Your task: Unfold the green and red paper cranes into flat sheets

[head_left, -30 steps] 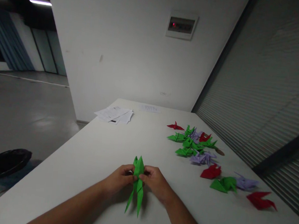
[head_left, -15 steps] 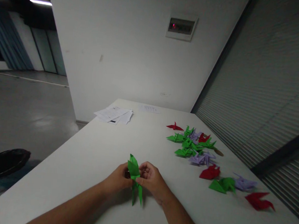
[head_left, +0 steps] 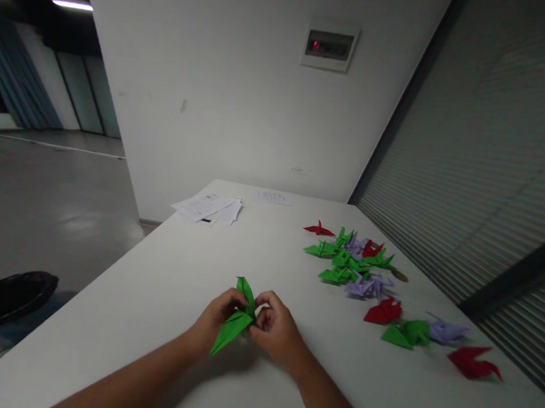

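Just above the near part of the table, a green origami crane (head_left: pixel 233 330) is held between both hands. One pointed flap sticks up, and another slants down to the lower left. My left hand (head_left: pixel 212 317) is closed around its left side, fingers partly behind the paper. At the right edge, my right hand (head_left: pixel 276 327) pinches the paper with curled fingers; the exact contact of the fingertips is partly hidden. To the right of my hands lie finished-looking paper cranes: a red crane (head_left: pixel 383 311), a green crane (head_left: pixel 407 333) and a purple crane (head_left: pixel 446 331).
A cluster of green, purple and red cranes (head_left: pixel 343 260) lies farther back on the white table (head_left: pixel 161 296). Printed sheets (head_left: pixel 206 207) rest at the far left. A black-lined bin (head_left: pixel 7 299) stands on the floor at left. Blinds (head_left: pixel 482 183) border the right side.
The green crane has been turned: its two narrow points no longer hang toward me, and a broad flap now slants down to the left. Both hands stay in nearly the same place.
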A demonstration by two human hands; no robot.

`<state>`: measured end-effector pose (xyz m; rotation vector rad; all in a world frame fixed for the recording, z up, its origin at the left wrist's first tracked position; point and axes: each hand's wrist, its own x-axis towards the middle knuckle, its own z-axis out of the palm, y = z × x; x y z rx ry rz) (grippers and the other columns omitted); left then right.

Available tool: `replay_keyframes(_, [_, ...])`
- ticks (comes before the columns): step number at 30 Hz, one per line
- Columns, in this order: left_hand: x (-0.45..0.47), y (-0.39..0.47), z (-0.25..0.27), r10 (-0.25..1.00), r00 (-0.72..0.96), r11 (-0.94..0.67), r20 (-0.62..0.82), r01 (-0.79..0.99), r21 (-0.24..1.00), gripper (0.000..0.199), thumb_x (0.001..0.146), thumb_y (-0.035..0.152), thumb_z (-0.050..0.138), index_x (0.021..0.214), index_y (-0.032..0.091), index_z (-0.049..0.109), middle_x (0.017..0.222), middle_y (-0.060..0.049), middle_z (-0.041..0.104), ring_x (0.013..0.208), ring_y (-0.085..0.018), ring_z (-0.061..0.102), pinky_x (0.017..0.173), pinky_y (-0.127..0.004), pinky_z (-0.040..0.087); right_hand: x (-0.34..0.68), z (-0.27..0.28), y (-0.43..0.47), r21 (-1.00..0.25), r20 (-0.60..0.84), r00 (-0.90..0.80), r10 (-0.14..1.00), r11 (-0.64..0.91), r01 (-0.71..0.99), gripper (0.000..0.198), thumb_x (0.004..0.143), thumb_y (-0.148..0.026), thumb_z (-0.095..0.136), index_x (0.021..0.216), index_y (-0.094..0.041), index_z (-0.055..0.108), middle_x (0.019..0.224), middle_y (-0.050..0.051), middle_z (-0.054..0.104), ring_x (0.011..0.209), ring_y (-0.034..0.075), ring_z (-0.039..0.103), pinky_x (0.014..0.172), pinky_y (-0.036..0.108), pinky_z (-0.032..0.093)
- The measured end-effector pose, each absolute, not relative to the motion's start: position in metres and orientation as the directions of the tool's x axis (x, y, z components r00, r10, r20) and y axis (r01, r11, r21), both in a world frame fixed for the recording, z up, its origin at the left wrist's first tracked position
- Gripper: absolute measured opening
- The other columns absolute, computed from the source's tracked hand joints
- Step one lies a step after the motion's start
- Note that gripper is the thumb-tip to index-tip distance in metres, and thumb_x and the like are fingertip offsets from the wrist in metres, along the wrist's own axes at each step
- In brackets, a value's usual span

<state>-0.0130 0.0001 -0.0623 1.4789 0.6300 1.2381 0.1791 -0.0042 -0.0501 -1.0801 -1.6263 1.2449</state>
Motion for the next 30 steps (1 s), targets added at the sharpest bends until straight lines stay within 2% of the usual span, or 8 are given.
replay_keyframes(2, [-0.012,0.0,-0.063,0.873,0.301,-0.354,0.384,-0.153,0.923,0.03,0.077,0.028,0.086,0.096,0.018,0.065,0.09,-0.005,0.068,0.081,-0.018,0.061,0.071,-0.027,0.047,0.178,-0.046,-0.004,-0.936,0.15,-0.277,0.949,0.226,0.269,0.032,0.069,-0.021,0.075,0.094,-0.022,0.055,0.057,-0.012,0.043,0.052,0.01,0.039,0.05,0.022,0.026])
replay_keyframes(5, [-0.01,0.001,-0.066,0.881,0.253,-0.393,0.399,-0.078,0.916,0.029,0.075,0.023,0.085,0.096,0.018,0.065,0.087,-0.003,0.066,0.079,-0.017,0.06,0.07,-0.027,0.046,0.177,-0.044,-0.003,-0.866,0.285,-0.235,0.929,0.355,0.353,0.023,0.071,-0.018,0.07,0.088,-0.021,0.056,0.065,-0.008,0.049,0.059,0.011,0.042,0.055,0.023,0.031])
replay_keyframes(9, [-0.013,0.001,-0.066,0.873,0.266,-0.425,0.408,0.007,0.905,0.021,0.081,0.021,0.077,0.098,0.019,0.066,0.087,-0.003,0.066,0.079,-0.017,0.058,0.073,-0.028,0.046,0.178,-0.044,-0.002,-0.872,0.351,-0.265,0.898,0.417,0.258,0.012,0.083,-0.024,0.066,0.09,-0.021,0.057,0.075,-0.003,0.058,0.07,0.014,0.053,0.066,0.026,0.042])
replay_keyframes(13, [-0.018,0.002,-0.062,0.862,0.348,-0.408,0.369,0.046,0.912,0.006,0.087,0.022,0.07,0.09,0.018,0.067,0.087,-0.003,0.065,0.083,-0.017,0.057,0.077,-0.029,0.045,0.179,-0.044,-0.005,-0.911,0.349,-0.318,0.882,0.399,0.108,0.023,0.093,-0.039,0.066,0.104,-0.023,0.055,0.077,-0.003,0.055,0.069,0.015,0.053,0.064,0.027,0.043])
replay_keyframes(17, [-0.017,0.003,-0.059,0.858,0.458,-0.194,0.234,-0.133,0.972,0.022,0.082,0.026,0.078,0.085,0.018,0.059,0.083,0.0,0.06,0.077,-0.015,0.056,0.072,-0.027,0.044,0.178,-0.043,-0.006,-0.914,0.356,-0.396,0.846,0.405,0.042,0.03,0.098,-0.051,0.059,0.101,-0.022,0.062,0.081,0.0,0.057,0.072,0.016,0.053,0.065,0.029,0.042])
replay_keyframes(21, [-0.014,0.004,-0.06,0.824,0.541,-0.013,0.165,-0.274,0.962,0.042,0.07,0.028,0.09,0.082,0.018,0.051,0.079,0.003,0.056,0.073,-0.012,0.055,0.066,-0.024,0.042,0.176,-0.047,-0.004,-0.94,0.331,-0.361,0.872,0.339,-0.044,0.039,0.094,-0.06,0.064,0.094,-0.021,0.065,0.079,0.002,0.06,0.072,0.017,0.054,0.066,0.03,0.043])
replay_keyframes(27, [-0.013,0.005,-0.066,0.827,0.556,0.052,0.082,-0.221,0.974,0.054,0.058,0.026,0.098,0.087,0.019,0.052,0.08,0.002,0.061,0.073,-0.014,0.059,0.067,-0.025,0.046,0.176,-0.052,-0.002,-0.967,0.244,-0.304,0.921,0.255,-0.003,0.04,0.088,-0.061,0.07,0.089,-0.022,0.07,0.08,0.004,0.063,0.076,0.019,0.058,0.068,0.032,0.045])
replay_keyframes(30, [-0.014,0.006,-0.069,0.842,0.537,0.041,0.052,-0.161,0.986,0.058,0.051,0.025,0.1,0.083,0.019,0.053,0.075,0.003,0.06,0.068,-0.013,0.056,0.062,-0.023,0.044,0.176,-0.05,-0.001,-0.977,0.199,-0.342,0.919,0.215,0.01,0.041,0.084,-0.063,0.073,0.083,-0.022,0.069,0.078,0.003,0.062,0.074,0.02,0.057,0.069,0.033,0.045])
